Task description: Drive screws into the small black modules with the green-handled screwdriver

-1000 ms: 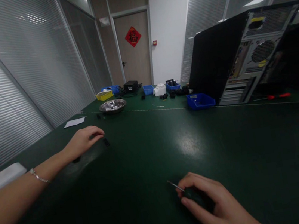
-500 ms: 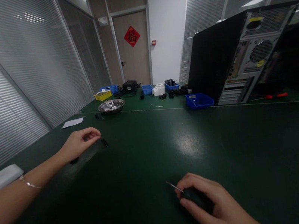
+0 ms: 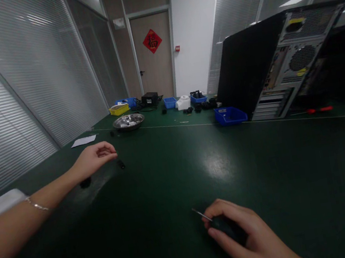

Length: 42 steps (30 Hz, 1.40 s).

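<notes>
My right hand (image 3: 241,231) is closed around the dark handle of a small screwdriver (image 3: 218,223). The screwdriver's thin metal shaft points up and left over the green table, and much of its handle is hidden by my palm. Further off at the left, my left hand (image 3: 96,157) hovers low with thumb and fingers pinched together. Whether anything sits in that pinch is too small to make out. Just beside those fingertips lies a small black piece (image 3: 121,164) on the table. Another dark object (image 3: 85,183) shows below my left wrist.
A shiny metal bowl (image 3: 128,122) with small things in it stands beyond my left hand, near a white paper (image 3: 83,141). At the right are a blue bin (image 3: 230,116) and a large black computer case (image 3: 253,59). A white object (image 3: 3,206) lies by my left forearm.
My left hand and forearm have risen slightly, showing more of the dark object under the wrist. My right hand and the screwdriver have stayed almost still.
</notes>
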Tool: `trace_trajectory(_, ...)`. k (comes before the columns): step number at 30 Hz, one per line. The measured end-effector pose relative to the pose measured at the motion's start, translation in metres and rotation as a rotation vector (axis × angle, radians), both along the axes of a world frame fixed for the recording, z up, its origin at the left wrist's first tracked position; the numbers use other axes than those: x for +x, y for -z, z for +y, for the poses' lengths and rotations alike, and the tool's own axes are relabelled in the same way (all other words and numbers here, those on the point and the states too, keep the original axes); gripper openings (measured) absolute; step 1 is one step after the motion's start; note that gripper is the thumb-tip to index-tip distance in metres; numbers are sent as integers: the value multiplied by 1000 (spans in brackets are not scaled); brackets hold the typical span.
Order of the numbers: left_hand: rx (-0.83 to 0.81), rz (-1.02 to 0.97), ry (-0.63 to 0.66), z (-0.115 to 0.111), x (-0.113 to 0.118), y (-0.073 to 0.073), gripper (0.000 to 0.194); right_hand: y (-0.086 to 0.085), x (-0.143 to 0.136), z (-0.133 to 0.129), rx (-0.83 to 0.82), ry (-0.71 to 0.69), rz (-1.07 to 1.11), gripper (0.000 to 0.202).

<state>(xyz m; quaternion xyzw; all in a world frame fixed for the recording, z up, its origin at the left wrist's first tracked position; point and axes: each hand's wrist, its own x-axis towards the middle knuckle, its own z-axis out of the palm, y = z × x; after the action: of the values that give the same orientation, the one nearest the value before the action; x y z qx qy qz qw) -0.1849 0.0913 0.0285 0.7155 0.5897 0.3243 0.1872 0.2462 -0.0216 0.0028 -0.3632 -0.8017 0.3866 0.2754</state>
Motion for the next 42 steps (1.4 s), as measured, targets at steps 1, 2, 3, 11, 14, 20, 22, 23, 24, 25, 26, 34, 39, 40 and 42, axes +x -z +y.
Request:
trace_trajectory(1,-10,19,17,2,0,0,39,0,0,0,-2,2,1,12)
trace_trajectory(2,-22,43,35,4,-1,-1,38,1,0,0,-4,4,3,11)
trace_trajectory(3,-36,72,53,6,-1,-2,37,1,0,0,-6,7,6,11)
trace_trajectory(11,-119,296,194,12,3,-13,22,-3,-1,1,3,15,5,12)
trace_trajectory(14,-119,341,224,15,3,-13,21,-5,-1,1,11,13,16,13)
trace_trajectory(20,-112,395,247,20,-6,-9,23,-3,0,0,3,5,10,11)
trace_trajectory(22,-115,406,251,21,-9,-8,23,-2,0,0,9,10,12,11)
trace_trajectory(23,-117,410,255,22,-11,-7,23,-1,0,0,10,13,10,11)
trace_trajectory(24,-119,413,261,22,-11,-7,22,-1,0,0,12,16,10,11)
trace_trajectory(25,-119,415,268,23,-12,-7,22,0,0,0,11,17,10,12)
trace_trajectory(26,-119,416,275,23,-12,-6,22,0,0,1,8,13,10,12)
trace_trajectory(34,-113,422,331,27,-13,-4,22,0,0,2,-22,13,14,12)
trace_trajectory(39,-97,433,324,25,-10,-4,20,-1,0,1,-30,18,18,12)
trace_trajectory(40,-88,435,314,24,-10,-4,20,-1,0,1,-27,18,16,12)
trace_trajectory(42,-64,438,284,21,-8,-6,22,-2,-1,1,-21,15,9,12)
